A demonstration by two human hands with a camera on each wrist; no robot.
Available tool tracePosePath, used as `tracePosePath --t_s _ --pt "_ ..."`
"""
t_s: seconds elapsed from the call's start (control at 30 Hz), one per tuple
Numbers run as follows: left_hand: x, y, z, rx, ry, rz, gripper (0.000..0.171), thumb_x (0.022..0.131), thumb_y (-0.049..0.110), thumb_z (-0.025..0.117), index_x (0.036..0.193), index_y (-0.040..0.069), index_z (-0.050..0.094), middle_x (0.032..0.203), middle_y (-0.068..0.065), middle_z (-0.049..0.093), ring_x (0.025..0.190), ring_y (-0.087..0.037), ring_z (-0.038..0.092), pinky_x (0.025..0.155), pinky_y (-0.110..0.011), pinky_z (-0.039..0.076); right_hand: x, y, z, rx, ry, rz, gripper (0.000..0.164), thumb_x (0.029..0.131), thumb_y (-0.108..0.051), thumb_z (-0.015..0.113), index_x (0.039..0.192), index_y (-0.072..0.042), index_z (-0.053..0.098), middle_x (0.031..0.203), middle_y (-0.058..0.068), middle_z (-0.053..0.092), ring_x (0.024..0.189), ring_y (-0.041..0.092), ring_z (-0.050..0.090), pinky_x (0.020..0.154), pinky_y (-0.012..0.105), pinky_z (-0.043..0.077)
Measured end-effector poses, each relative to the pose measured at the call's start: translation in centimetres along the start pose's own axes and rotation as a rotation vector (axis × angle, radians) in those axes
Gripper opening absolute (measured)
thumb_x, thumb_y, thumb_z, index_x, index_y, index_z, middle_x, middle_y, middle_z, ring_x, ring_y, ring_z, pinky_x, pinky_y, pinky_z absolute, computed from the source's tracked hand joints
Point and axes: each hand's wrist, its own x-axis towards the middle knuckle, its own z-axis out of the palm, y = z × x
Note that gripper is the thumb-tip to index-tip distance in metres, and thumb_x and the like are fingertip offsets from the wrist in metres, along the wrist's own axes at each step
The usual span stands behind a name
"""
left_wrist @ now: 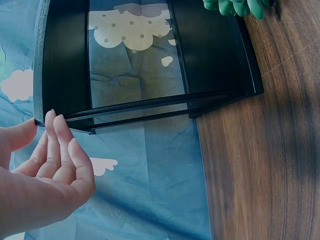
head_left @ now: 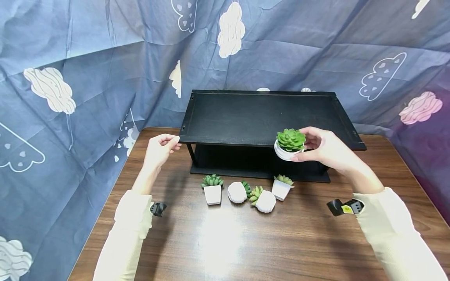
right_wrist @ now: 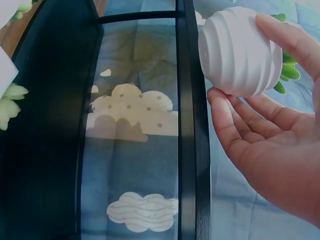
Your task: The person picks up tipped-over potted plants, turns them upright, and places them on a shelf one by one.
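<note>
In the head view, your left hand (head_left: 159, 150) pinches a corner of the black shelf (head_left: 253, 117); your right hand (head_left: 325, 150) grips a potted plant (head_left: 290, 143) by the shelf's front edge; four more plants (head_left: 237, 192) lie on the desk (head_left: 175, 242). Left wrist: your thumb (left_wrist: 21, 136) touches the shelf's end. Right wrist: your grip holds the white pot (right_wrist: 240, 52).

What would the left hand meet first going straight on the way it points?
The black shelf: the left hand seems to pinch its upper front left corner, though exact contact is hard to judge.
</note>
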Motion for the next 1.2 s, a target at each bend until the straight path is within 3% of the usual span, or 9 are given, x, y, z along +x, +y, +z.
tracePosePath --t_s 0.27,0.43,0.57,1.2 --pt "0.1 0.0 0.0 0.005 -0.002 0.007 0.024 0.089 0.008 0.058 0.101 -0.012 0.060 0.068 0.000 0.066 0.058 0.001 0.060 0.056 -0.015 0.045 1.5 -0.8 0.8 0.024 -0.043 -0.061 0.056 0.069 -0.010 0.080 0.117 0.001 0.051 0.091 -0.005 0.063 0.080 0.008 0.059 0.069 0.017 0.047" --pt "0.2 -0.1 0.0 0.012 -0.005 0.001 0.024 0.089 0.008 0.058 0.102 -0.012 0.060 0.061 0.012 0.062 0.063 -0.006 0.063 0.057 -0.015 0.045 2.5 -1.4 1.4 0.035 -0.043 -0.039 0.055 0.069 -0.008 0.080 0.115 0.002 0.052 0.089 0.000 0.062 0.077 0.011 0.057 0.068 0.019 0.047" --pt "0.2 -0.1 -0.1 0.014 -0.009 -0.001 0.024 0.089 0.008 0.057 0.102 -0.012 0.059 0.058 0.018 0.059 0.062 -0.003 0.062 0.057 -0.015 0.045 3.3 -1.9 1.8 0.034 -0.052 -0.024 0.056 0.068 -0.009 0.080 0.116 0.001 0.052 0.091 0.004 0.061 0.078 0.011 0.056 0.069 0.019 0.046" --pt "0.1 -0.1 -0.1 -0.016 0.001 0.009 0.023 0.088 0.007 0.058 0.101 -0.012 0.060 0.065 0.004 0.064 0.059 -0.003 0.061 0.056 -0.015 0.046 6.7 -3.5 4.4 0.027 -0.079 -0.060 0.054 0.068 -0.008 0.079 0.114 0.002 0.053 0.094 0.011 0.060 0.081 0.015 0.055 0.071 0.021 0.045"
